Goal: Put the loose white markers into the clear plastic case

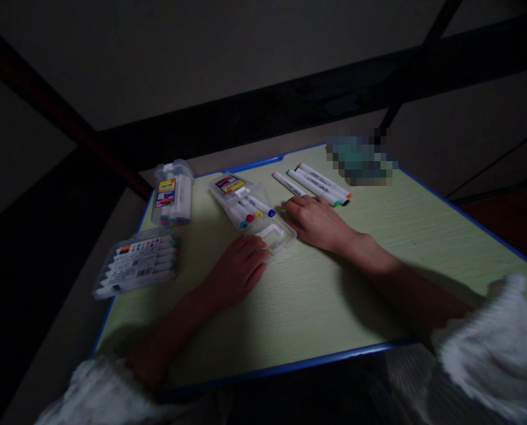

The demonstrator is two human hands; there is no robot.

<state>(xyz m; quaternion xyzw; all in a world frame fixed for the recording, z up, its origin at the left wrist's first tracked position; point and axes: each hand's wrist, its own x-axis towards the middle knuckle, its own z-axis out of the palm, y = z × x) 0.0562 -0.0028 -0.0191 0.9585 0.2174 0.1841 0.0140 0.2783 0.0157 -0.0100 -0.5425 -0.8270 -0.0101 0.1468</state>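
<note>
A clear plastic marker case [223, 190] lies with its lid [281, 236] folded out towards me. Inside are several white markers with blue, red, yellow and light-blue ends. My left hand [241, 268] is closed on the near left edge of the lid, thumb below and fingers above. My right hand [318, 221] rests palm down to the right of the case, fingers curled over the near end of a white marker [288, 183]; that end is hidden. Just right of it lie more loose white markers [318, 183] with green, black and orange ends.
At the left stand a filled marker case [174, 195] and, nearer me, another case of markers [137, 265] lying at the table's left edge. A blurred-out greenish thing [358, 159] is at the far right. The pale green table [298, 313] has a blue rim.
</note>
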